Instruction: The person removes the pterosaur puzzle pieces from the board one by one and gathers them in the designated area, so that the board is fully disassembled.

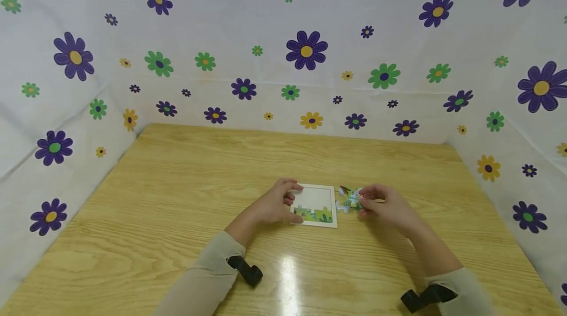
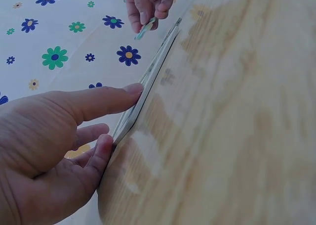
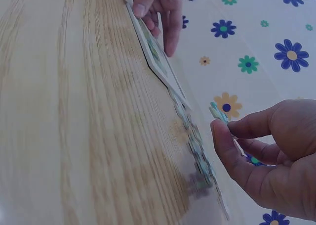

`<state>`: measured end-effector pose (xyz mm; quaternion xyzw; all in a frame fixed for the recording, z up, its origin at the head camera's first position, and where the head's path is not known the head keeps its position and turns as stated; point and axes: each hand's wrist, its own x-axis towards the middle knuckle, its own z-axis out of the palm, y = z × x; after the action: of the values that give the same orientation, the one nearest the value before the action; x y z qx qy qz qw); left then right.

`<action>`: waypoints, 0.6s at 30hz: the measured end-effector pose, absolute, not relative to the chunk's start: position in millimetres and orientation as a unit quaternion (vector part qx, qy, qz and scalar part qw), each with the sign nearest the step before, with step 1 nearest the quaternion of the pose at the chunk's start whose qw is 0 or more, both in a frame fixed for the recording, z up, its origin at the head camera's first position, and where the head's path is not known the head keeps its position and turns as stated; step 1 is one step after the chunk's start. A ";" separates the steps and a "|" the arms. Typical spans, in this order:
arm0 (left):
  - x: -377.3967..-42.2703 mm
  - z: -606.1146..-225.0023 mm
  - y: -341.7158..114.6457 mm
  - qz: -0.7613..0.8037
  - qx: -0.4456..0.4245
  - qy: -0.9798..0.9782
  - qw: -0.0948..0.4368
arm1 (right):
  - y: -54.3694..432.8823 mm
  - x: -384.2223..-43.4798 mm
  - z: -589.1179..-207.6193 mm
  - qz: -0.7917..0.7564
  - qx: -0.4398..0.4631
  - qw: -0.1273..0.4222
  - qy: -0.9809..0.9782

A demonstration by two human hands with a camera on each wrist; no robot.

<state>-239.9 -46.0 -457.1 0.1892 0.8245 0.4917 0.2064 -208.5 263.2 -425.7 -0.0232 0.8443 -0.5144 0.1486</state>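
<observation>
Puzzle piece [image 3: 218, 112] in right hand [image 1: 392, 207]

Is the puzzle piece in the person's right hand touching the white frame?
Apart. The right wrist view shows a clear gap between the puzzle piece pinched in the right hand and the white frame.

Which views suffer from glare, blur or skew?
Head: bright glare streak on the near tabletop, soft shadow by the right forearm; left wrist: tabletop steeply tilted, grain soft, faint flower reflections; right wrist: similar tilt, loose puzzle pieces edge-on and too blurred to separate.
</observation>
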 end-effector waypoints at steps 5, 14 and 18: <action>-239.6 -456.5 -46.2 0.492 0.185 0.825 0.206 | 277.3 -202.9 -424.5 -0.512 -0.027 0.138 0.848; -239.9 -457.4 -46.7 0.492 0.185 0.826 0.204 | 299.2 -198.9 -427.2 -0.491 -0.010 0.121 0.863; -239.6 -457.3 -46.4 0.489 0.194 0.825 0.205 | 309.2 -196.1 -426.7 -0.465 0.004 0.118 0.878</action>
<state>-239.6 -46.4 -457.3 0.1941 0.8252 0.4893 0.2051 -196.1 309.2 -426.7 0.0044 0.8777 -0.4645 0.1177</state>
